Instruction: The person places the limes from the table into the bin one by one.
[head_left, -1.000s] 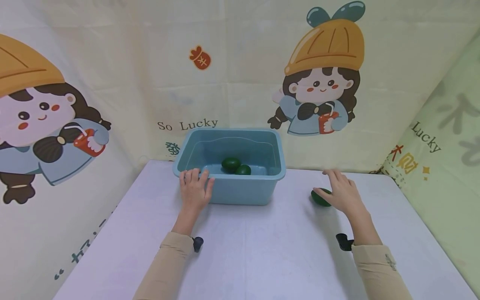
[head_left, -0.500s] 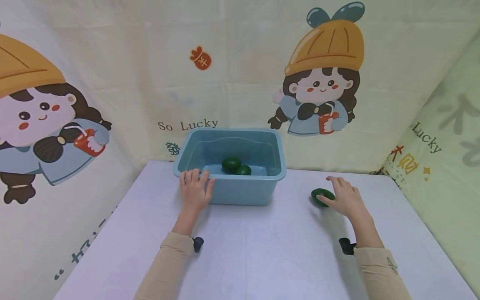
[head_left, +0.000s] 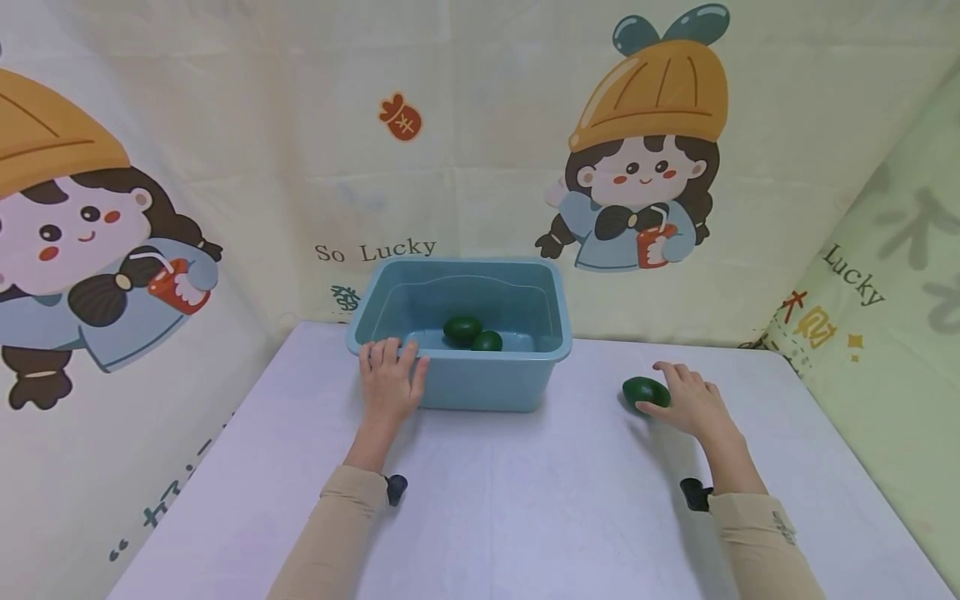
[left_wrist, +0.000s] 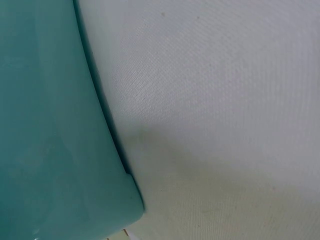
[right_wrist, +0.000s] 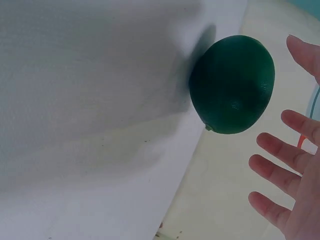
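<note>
A light blue plastic bin (head_left: 480, 379) stands at the back of the table, holding two dark green oval fruits (head_left: 462, 327). My left hand (head_left: 387, 383) holds the bin's front rim near its left corner, fingers hooked over the edge. The left wrist view shows only the bin's wall (left_wrist: 55, 120) and the tabletop, not the hand. Right of the bin, another dark green oval fruit (head_left: 643, 392) with a small stem nub lies on the table. My right hand (head_left: 693, 404) hovers at its right side, thumb and fingers spread. In the right wrist view a gap separates the fingers (right_wrist: 280, 175) from this fruit (right_wrist: 232, 85).
A white-covered table (head_left: 517, 500) lies under everything. Behind it hangs a printed cloth backdrop (head_left: 495, 167) with cartoon figures, close to the bin's rear. Another patterned cloth (head_left: 885, 358) borders the right side.
My right hand has shifted slightly right and lowered a little, uncovering more of the loose fruit. The left hand, bin and fruits stay in place.
</note>
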